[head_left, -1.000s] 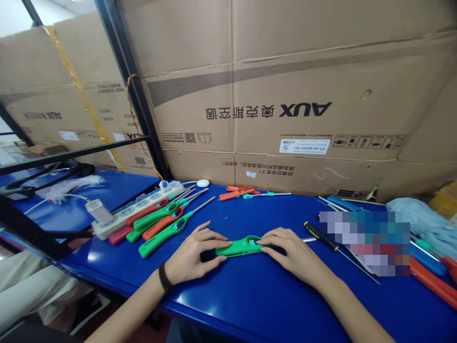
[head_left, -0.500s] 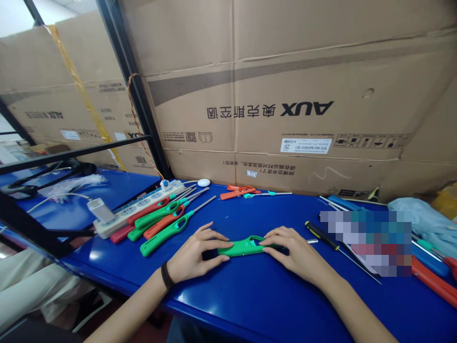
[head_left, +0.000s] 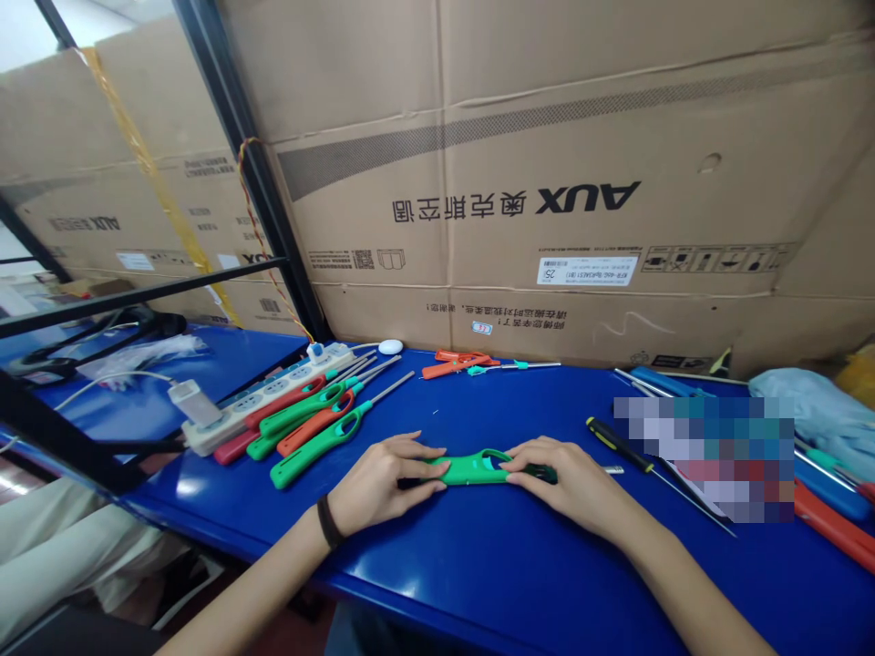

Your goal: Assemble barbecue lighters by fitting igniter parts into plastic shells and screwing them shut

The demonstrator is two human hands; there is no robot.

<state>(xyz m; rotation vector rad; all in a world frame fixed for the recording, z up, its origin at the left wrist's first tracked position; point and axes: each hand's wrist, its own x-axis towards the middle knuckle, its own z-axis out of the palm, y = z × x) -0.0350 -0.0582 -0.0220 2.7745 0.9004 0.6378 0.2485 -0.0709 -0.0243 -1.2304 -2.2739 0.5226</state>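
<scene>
A green long-nosed gas lighter point(head_left: 468, 469) lies level, low over the blue table, between my two hands. My left hand point(head_left: 393, 474) pinches its handle end between thumb and fingers. At the trigger loop, my right hand point(head_left: 557, 474) has thumb and fingers closed round the other end. Part of the metal tube shows beyond the right hand; the rest of that end is hidden behind the fingers. Left of my hands, a row of assembled lighters point(head_left: 318, 446) in green, orange and red rests with handles toward me, beside the power strip.
A white power strip point(head_left: 198, 442) with a plugged-in charger point(head_left: 195, 401) sits at the left. Orange lighter shells point(head_left: 455, 366) lie at the back by the cardboard point(head_left: 506, 255). A screwdriver point(head_left: 619, 444) and a light-blue cloth or bag point(head_left: 797, 405) are on the right; a blurred patch hides things there.
My left hand and the lighter have shifted slightly to the right in view. Both hands keep their hold, and the camera view has moved a little.
</scene>
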